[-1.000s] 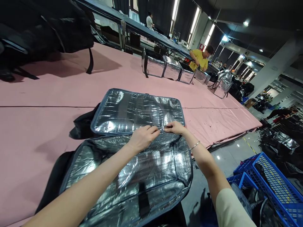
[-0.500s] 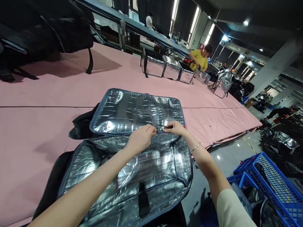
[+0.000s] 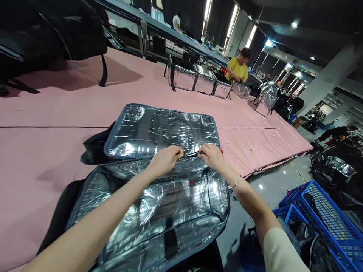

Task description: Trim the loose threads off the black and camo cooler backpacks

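Observation:
An insulated bag [image 3: 181, 196] with silver foil lining lies opened towards me, its foil-lined lid [image 3: 167, 130] folded back on the table. My left hand [image 3: 166, 160] is closed in a pinch at the seam between lid and body. Just to the right, my right hand [image 3: 212, 155] is closed at the same seam. A slim dark piece [image 3: 193, 154] with a bright glint reaches from its fingertips towards my left hand; it looks like small thread snips, but the fingers hide most of it. A bit of red shows behind that hand.
The bag rests on a pink-covered table [image 3: 51, 151]. A large black bag [image 3: 70, 34] stands at upper left. Silver-lined bags [image 3: 184, 77] line the far side, near a person in yellow [image 3: 238, 70]. Blue crates [image 3: 326, 223] sit on the floor at right.
My hands have moved slightly apart along the seam, the left one shifting left. More of the slim dark piece shows between them. The view has shifted a little.

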`<action>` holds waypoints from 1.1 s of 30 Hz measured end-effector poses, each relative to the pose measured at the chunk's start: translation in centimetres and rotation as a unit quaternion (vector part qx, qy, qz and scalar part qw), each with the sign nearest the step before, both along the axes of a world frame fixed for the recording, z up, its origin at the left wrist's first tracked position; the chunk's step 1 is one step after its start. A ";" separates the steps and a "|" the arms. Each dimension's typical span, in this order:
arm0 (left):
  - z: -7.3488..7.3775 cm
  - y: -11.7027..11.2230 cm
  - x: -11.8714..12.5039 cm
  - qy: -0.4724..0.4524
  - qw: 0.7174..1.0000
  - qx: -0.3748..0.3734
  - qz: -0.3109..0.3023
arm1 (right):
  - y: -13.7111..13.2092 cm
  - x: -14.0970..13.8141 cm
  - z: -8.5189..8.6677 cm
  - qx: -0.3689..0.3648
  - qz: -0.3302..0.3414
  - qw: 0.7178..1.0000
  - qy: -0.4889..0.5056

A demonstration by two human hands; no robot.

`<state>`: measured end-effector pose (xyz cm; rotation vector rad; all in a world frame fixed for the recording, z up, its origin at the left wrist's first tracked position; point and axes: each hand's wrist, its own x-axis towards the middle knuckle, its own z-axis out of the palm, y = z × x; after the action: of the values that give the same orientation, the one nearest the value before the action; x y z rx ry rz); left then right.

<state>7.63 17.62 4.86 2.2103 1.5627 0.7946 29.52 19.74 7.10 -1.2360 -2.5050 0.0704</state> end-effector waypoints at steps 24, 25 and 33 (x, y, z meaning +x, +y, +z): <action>0.2 0.0 -0.9 -0.073 0.997 -0.005 -0.035 | 1.3 -0.6 -1.0 0.020 0.069 0.997 -0.014; 0.2 -0.1 -0.9 -0.077 0.996 -0.005 -0.037 | 1.3 -0.8 -1.0 0.018 0.072 0.997 -0.015; 0.8 -0.4 -1.0 -0.101 0.994 -0.005 -0.042 | 1.0 -2.3 -0.7 -0.005 0.072 0.997 0.001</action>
<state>6.66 17.20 5.62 2.0995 1.3668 0.9485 27.18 20.71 6.45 -1.0564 -2.5928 0.1201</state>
